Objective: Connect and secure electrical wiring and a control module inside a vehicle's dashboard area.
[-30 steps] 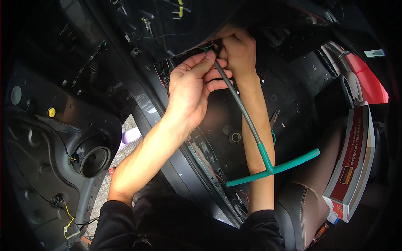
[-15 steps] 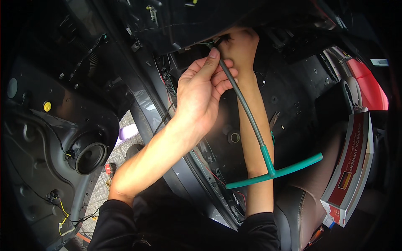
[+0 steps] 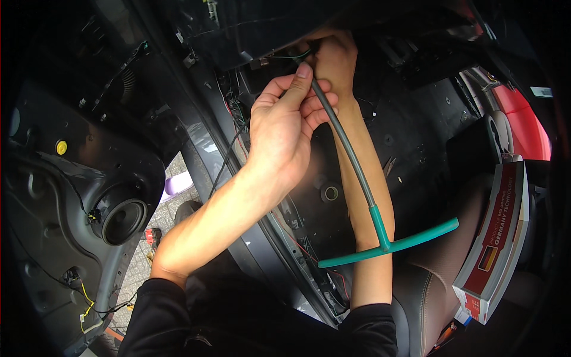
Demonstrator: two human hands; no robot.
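Note:
My left hand (image 3: 279,122) is closed on the dark metal shaft of a T-handle wrench (image 3: 352,160), thumb along the upper end and fingers curled behind. The tool slants down to the right, and its green T-bar lies across my right forearm. Under the dark dashboard panel (image 3: 238,35), my right hand (image 3: 335,59) is bent inward beside the shaft's upper end, its fingers curled and mostly hidden in shadow. A thin green wire (image 3: 301,56) loops there, close to both hands. Whether the right fingers pinch that wire I cannot make out.
An open car door with a round speaker (image 3: 125,222) stands at left. A seat (image 3: 419,291) is at right, bearing a red and white box (image 3: 496,238). A tape roll (image 3: 329,191) lies on the dark floor. Loose wires (image 3: 235,101) run along the door sill.
My right hand has shifted slightly left and up under the panel, and more of the green wire shows. My left hand keeps its grip on the wrench. The view has moved a little.

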